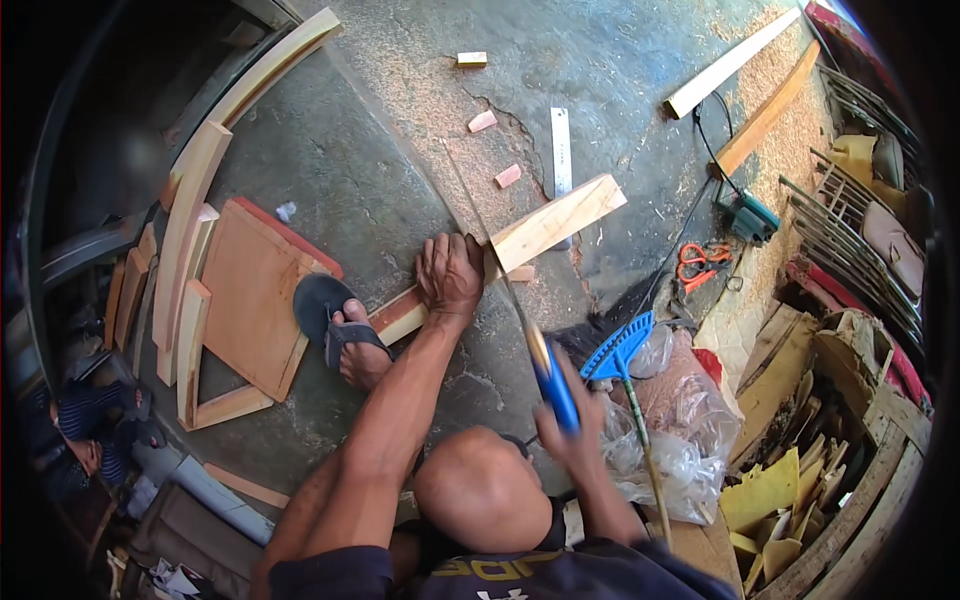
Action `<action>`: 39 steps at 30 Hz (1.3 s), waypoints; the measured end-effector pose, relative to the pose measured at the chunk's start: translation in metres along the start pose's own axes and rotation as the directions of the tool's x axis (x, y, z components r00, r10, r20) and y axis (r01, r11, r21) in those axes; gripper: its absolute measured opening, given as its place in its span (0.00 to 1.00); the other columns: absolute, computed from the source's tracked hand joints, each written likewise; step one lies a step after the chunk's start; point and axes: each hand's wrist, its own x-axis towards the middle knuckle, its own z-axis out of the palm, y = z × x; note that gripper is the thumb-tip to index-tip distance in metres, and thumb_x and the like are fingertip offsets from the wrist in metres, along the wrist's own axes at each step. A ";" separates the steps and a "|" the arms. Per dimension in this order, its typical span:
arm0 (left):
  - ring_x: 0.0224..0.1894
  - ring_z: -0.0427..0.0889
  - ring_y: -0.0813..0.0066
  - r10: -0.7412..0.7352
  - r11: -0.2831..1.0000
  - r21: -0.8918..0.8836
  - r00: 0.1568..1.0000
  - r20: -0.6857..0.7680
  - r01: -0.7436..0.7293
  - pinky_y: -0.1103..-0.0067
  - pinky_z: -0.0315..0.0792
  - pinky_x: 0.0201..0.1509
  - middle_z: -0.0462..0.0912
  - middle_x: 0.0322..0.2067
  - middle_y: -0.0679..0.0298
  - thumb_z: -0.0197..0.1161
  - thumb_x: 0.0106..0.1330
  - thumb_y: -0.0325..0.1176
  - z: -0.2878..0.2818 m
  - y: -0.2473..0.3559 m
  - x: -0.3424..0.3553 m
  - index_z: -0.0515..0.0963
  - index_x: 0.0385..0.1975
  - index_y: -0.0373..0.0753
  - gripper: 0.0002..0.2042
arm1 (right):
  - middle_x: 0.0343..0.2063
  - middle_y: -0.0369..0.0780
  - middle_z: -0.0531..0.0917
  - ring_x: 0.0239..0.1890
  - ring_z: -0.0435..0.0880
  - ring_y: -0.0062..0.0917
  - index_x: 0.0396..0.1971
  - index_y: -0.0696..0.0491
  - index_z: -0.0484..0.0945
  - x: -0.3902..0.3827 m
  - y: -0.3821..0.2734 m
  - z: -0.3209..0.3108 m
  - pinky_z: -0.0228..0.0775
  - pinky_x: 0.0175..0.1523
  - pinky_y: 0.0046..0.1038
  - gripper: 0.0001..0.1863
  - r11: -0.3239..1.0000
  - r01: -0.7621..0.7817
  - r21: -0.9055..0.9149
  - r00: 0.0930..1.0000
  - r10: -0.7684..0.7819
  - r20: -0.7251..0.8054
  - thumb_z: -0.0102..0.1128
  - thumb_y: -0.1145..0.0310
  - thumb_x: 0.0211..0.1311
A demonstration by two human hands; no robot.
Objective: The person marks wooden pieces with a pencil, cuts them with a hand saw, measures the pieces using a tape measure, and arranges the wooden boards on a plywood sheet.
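Note:
A pale wooden board lies slanted above the concrete floor, its far right end sticking out past the cut. My left hand presses down on it just left of the blade, fingers curled over the wood. A handsaw with a long thin blade and a blue handle stands across the board, the blade against the wood. My right hand, smeared by motion, is wrapped round the saw's handle. Near the board's lower left part rests a sandalled foot. A metal ruler lies partly under the board's far end.
Small wood offcuts and sawdust lie beyond the board. To the right are orange-handled scissors, a green power tool with a black cord, a blue rake and clear plastic bags. Wooden frame pieces stand at left.

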 end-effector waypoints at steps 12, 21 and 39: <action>0.39 0.78 0.55 0.006 0.996 -0.088 0.999 -0.032 -0.009 0.59 0.72 0.41 0.76 0.31 0.58 0.57 0.69 0.40 0.007 0.009 -0.001 0.74 0.26 0.41 0.12 | 0.39 0.49 0.87 0.25 0.83 0.27 0.64 0.57 0.74 0.034 0.011 0.013 0.73 0.33 0.27 0.35 0.997 -0.069 -0.030 0.997 0.070 0.025 0.58 0.75 0.50; 0.36 0.77 0.52 0.014 0.995 -0.093 0.994 -0.110 -0.025 0.59 0.71 0.39 0.76 0.29 0.56 0.58 0.68 0.35 -0.003 0.028 0.004 0.72 0.23 0.39 0.12 | 0.32 0.47 0.88 0.26 0.84 0.27 0.65 0.55 0.74 0.004 0.023 -0.007 0.76 0.35 0.28 0.35 0.984 0.049 -0.173 0.996 -0.060 -0.058 0.54 0.75 0.51; 0.37 0.78 0.55 0.007 1.000 0.000 0.992 -0.124 -0.007 0.59 0.71 0.40 0.75 0.29 0.59 0.57 0.69 0.39 0.001 -0.003 0.002 0.74 0.25 0.41 0.12 | 0.43 0.51 0.88 0.29 0.87 0.25 0.64 0.59 0.74 -0.074 0.006 -0.019 0.76 0.35 0.26 0.34 0.991 -0.104 -0.082 0.994 0.106 0.018 0.60 0.71 0.52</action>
